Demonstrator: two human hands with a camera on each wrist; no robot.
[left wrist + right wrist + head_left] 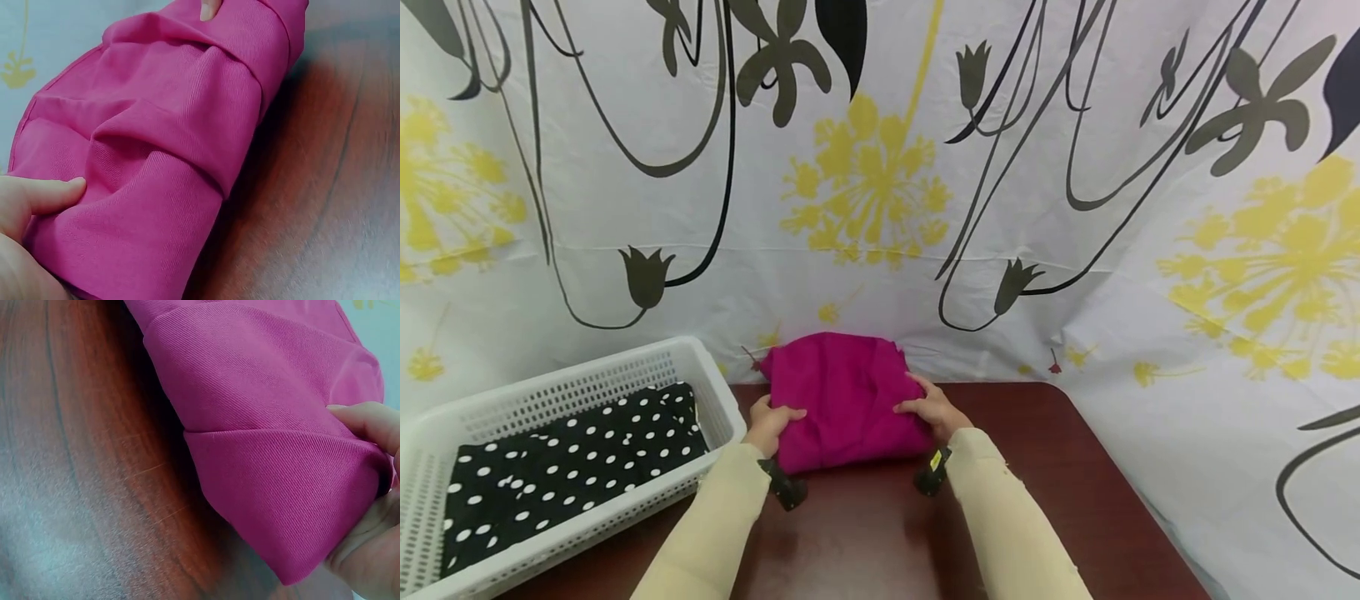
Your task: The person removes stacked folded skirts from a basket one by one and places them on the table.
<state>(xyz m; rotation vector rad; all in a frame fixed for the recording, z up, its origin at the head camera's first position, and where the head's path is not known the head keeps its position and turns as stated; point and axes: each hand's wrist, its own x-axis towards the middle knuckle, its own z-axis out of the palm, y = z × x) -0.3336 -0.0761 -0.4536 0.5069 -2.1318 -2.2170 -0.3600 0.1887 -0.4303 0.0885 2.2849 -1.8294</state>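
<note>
A folded magenta cloth (pixel 842 400) is held between both hands at the far side of the table, its lower edge close over the wood. My left hand (pixel 769 423) grips its left side, with the thumb (pixel 59 195) lying on top of the fabric. On the opposite side my right hand (pixel 934 408) pinches the cloth, thumb above and fingers beneath, as the right wrist view shows. Loose creases and overlapping folds run across the fabric (pixel 162 144). In the right wrist view a folded corner (pixel 281 506) points down toward the table.
To the left stands a white perforated plastic basket (pixel 718 392) with a black, white-dotted cloth (pixel 580 467) lying inside. The dark red wooden table (pixel 1030 467) has a rounded far right corner. A white floral-patterned sheet (pixel 880 292) hangs behind it.
</note>
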